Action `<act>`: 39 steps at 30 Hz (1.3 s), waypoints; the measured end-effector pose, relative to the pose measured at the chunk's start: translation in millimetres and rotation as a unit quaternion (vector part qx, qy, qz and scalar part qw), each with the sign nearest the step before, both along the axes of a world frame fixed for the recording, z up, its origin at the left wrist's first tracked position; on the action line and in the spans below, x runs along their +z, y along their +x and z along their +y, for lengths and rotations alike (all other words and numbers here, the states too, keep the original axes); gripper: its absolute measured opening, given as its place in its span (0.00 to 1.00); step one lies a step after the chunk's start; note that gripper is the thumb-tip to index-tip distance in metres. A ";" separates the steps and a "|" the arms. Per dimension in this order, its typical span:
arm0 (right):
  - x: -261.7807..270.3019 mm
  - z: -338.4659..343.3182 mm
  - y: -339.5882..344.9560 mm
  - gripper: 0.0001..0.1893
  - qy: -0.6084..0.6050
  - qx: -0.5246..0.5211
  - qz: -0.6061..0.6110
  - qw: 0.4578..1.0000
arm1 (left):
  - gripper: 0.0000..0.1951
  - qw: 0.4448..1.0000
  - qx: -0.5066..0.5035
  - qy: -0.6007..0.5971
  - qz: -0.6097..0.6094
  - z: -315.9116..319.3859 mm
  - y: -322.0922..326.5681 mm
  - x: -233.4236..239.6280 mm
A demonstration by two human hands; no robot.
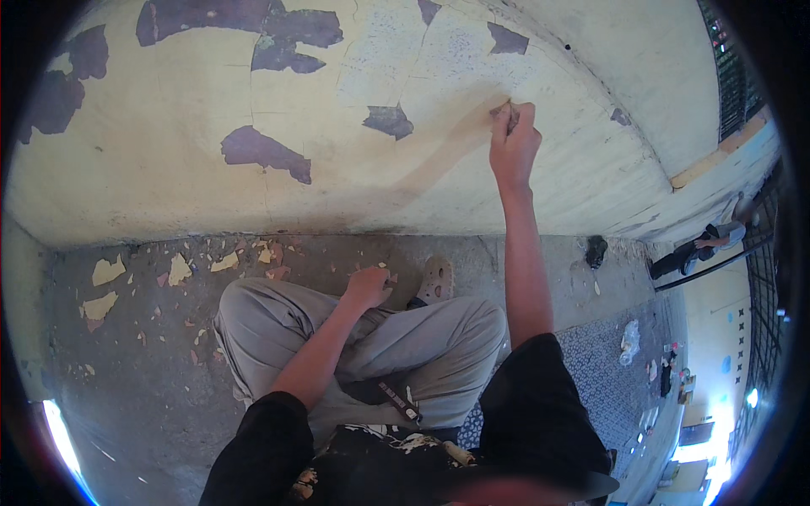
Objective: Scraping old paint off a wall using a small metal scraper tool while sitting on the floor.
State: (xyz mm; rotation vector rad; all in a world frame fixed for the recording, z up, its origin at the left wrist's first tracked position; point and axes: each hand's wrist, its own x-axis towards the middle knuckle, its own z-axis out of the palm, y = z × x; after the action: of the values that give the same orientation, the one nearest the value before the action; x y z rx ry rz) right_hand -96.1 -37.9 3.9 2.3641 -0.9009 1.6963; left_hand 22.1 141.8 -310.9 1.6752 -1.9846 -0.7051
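My right hand [516, 142] is raised to the cream painted wall [354, 190], its fingers closed on a small brownish piece [497, 111] whose exact kind I cannot make out. The piece is at the wall surface, just below a bare, speckled whitish area [455, 50]. Grey-purple patches [388, 121] show where the paint has come off. My left hand [367, 288] rests low over my crossed legs with its fingers curled; whether it holds anything is hidden.
Peeled paint flakes [107, 271] litter the concrete floor [145, 392] on the left. A clog shoe [438, 279] is by my legs. A black crumpled thing [595, 252] lies near the wall. At the right are a patterned mat [588, 354], a plastic bag [630, 343] and another person [702, 246].
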 end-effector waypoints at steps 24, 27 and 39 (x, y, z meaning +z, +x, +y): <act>0.3 6.8 8.0 0.08 -0.001 -0.059 0.003 0.998 | 0.14 1.000 -0.005 -0.009 -0.010 0.7 -0.5 -6.3; 10.1 12.1 2.3 0.08 0.042 -0.074 0.043 0.995 | 0.14 1.000 -0.002 0.001 -0.025 2.0 -2.4 -6.6; 10.2 9.5 0.1 0.08 0.015 -0.083 0.051 0.995 | 0.16 0.998 -0.028 0.051 -0.031 -0.6 -0.7 -6.7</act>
State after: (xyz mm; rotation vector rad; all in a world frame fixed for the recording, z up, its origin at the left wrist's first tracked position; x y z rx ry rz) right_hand -96.0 -28.4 14.2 2.2979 -1.0780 1.4980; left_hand 21.4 141.2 -317.6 1.7261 -2.0769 -0.7964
